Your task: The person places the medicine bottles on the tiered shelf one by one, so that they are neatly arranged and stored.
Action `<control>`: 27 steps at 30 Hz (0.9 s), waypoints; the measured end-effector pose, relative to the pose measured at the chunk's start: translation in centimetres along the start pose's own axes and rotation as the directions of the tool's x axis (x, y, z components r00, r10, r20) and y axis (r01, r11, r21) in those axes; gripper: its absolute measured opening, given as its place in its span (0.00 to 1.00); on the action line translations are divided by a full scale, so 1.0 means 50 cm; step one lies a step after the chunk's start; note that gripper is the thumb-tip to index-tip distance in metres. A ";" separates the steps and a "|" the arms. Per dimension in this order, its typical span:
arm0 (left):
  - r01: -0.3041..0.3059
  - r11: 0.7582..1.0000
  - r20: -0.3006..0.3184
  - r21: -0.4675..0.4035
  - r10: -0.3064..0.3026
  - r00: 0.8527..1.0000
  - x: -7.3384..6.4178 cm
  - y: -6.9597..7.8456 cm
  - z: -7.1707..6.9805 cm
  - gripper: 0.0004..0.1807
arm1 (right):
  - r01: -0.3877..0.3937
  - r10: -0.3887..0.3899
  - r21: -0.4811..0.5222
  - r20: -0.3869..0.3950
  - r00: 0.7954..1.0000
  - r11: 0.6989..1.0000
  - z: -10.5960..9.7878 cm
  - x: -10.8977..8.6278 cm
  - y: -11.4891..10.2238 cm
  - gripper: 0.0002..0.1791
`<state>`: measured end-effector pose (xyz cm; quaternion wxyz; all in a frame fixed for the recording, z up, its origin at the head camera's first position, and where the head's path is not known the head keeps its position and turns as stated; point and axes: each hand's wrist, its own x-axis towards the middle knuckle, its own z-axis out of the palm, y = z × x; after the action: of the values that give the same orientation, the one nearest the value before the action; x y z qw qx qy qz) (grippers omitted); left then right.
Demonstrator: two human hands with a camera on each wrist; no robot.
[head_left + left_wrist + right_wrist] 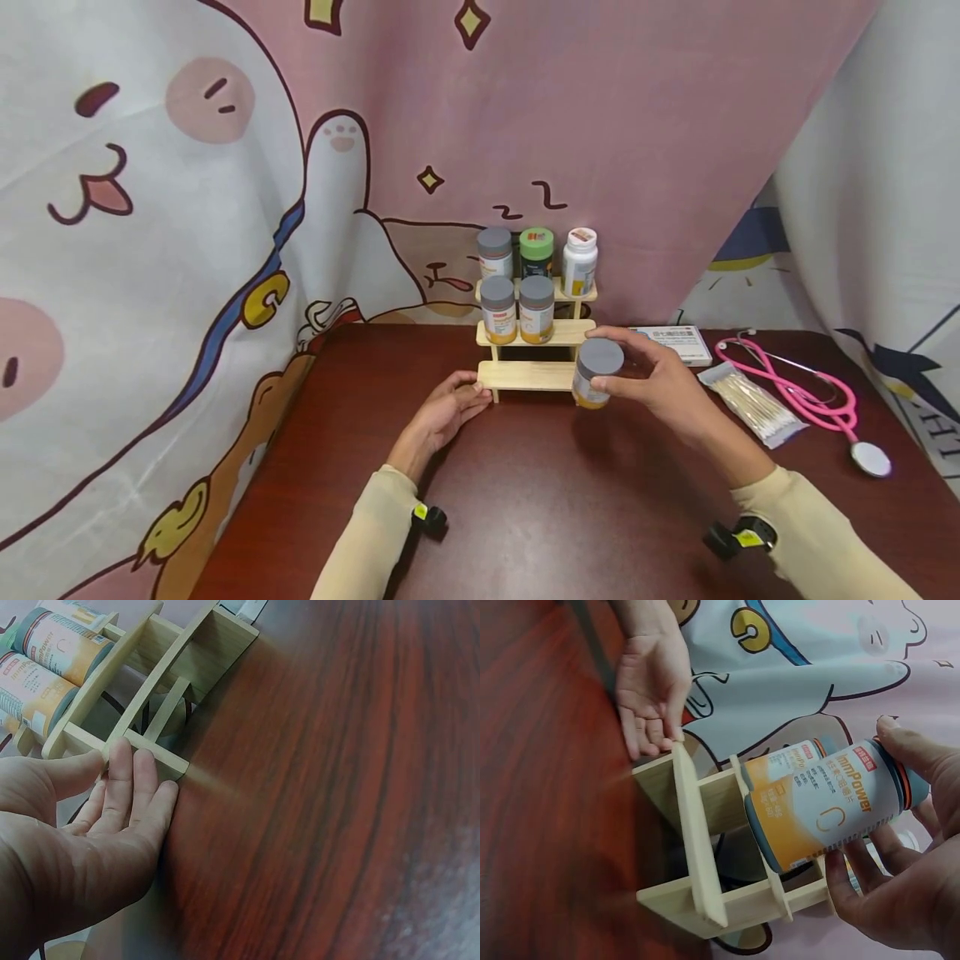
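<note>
- Bottle (596, 372) — grey cap, white and orange label. Your right hand (660, 383) holds it just off the right end of the rack's lowest step, with thumb and fingers curled round the cap end. From the right wrist camera the bottle (829, 802) shows its label turned outward, and it is clear of the wood; whether its base touches the table cannot be told from the head view.
- Rack (532, 350) — a three-step wooden stand on the table (525, 500). Your left hand (450, 408) lies with straight, relaxed fingers against the left end of the bottom step, and it grips nothing. The placement reads as a brace that keeps the light stand from sliding.
- Left wrist view — the fingertips (124, 761) touch the corner of the rack (150, 712); two lying-looking bottles (45, 667) are simply upright ones seen sideways.
- Upper steps — two grey-capped bottles (517, 308) stand on the middle step, and three more sit on the top one, among them a green-capped one (537, 252) and a white one (579, 261).
- Right side of the table — a small box (675, 343), a bag of cotton swabs (752, 404) and a pink stethoscope (806, 392), all well apart from your hands.
- Hard to make out — the box print is too small to read, and the rack's back posts are hidden by bottles.
</note>
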<state>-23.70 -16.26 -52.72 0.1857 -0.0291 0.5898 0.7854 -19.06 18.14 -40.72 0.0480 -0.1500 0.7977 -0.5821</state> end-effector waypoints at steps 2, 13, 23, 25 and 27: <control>0.003 1.000 -0.001 0.000 -0.003 1.000 -0.001 -0.003 0.001 0.13 | -0.014 0.014 -0.009 -0.020 1.000 1.000 0.001 0.009 -0.006 0.35; 0.000 1.000 -0.012 0.010 0.001 1.000 -0.007 -0.007 0.003 0.13 | -0.031 0.034 0.039 -0.096 0.995 0.999 -0.005 0.078 -0.026 0.35; 0.014 1.000 -0.018 0.002 -0.014 1.000 -0.005 0.000 0.002 0.13 | -0.064 0.068 0.029 -0.171 0.983 0.998 0.003 0.125 -0.040 0.36; 0.013 1.000 -0.019 -0.001 -0.013 1.000 -0.005 0.001 0.002 0.13 | -0.062 0.068 0.034 -0.186 0.980 0.997 0.004 0.134 -0.037 0.36; 0.010 1.000 -0.018 0.002 -0.010 1.000 -0.004 0.000 0.003 0.13 | -0.057 0.065 0.046 -0.201 0.977 0.997 0.005 0.142 -0.033 0.35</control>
<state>-23.49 -16.19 -52.60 0.1846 -0.0389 0.5922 0.7834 -25.45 15.35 -38.56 -0.0126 -0.0642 0.7909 -0.6085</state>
